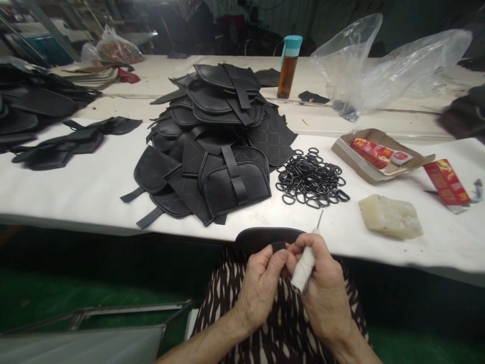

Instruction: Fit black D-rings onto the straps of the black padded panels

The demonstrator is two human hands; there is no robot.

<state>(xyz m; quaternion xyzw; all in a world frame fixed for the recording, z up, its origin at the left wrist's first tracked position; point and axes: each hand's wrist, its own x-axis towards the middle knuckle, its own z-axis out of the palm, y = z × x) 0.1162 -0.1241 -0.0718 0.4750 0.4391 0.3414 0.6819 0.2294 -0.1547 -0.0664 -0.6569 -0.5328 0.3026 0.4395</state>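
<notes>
Probably the black piece (265, 235) is light, supple, best taken by its strip (279, 246), where the left hand (259, 285) pinches; the right hand (326, 290) grips an awl (303, 269).

A heap of D-rings (309, 177) lies on a table (76, 197). Immediately left of the heap is a pile of flaps (212, 146); a second pile (26, 108) sits far left. Behind the heap stands a bottle (290, 71), with a plastic bag (394, 76) behind and to the right. Right of the heap: an open box (343, 154) containing a small carton (373, 151), a block (390, 216) nearer the front edge, and another carton (449, 184) farthest right. In front, the left hand (261, 285) and right hand (326, 283) meet, the awl (304, 268) in the right.
</notes>
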